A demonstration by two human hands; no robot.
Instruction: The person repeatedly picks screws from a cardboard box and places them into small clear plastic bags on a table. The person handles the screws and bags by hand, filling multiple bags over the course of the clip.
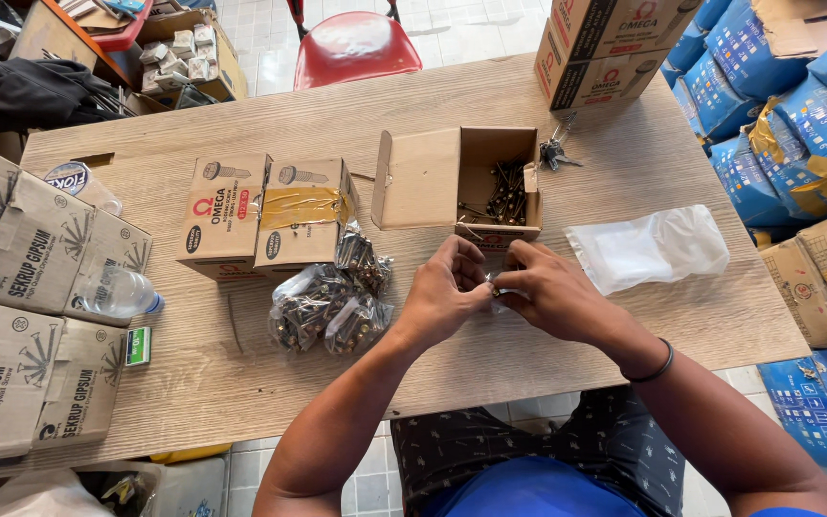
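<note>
Two hands: left hand (447, 292) and right hand (547, 292) meet at the table's near edge, fingertips touching over a small clear plastic bag (493, 287)
Small bag: thin, glossy, mostly hidden by the fingers; contents can't be made out
Left fingers: curled in, thumb and forefinger pinching the bag's left side
Right fingers: bent, pinching the bag's right side; black band on the wrist
Arms: both forearms come in from the bottom edge and converge, elbows apart, wrists roughly level
Open box (490, 182): plain brown cardboard, flap folded out to the left, just beyond the hands; dark screws (506, 191) heaped loose in its right half
Filled bags (332, 297): pile of crinkled clear packets of dark metal fasteners, left of the left hand, in front of the closed boxes
Closed boxes (265, 215): two printed cardboard cartons side by side, one taped yellow
Empty bags (648, 249): flat stack of milky plastic, right of the open box
Keys (557, 151): small metal bunch just behind the open box
Table (624, 325): pale wood-grain laminate, rectangular
Water bottle (117, 292): clear plastic, lying on its side at far left
</note>
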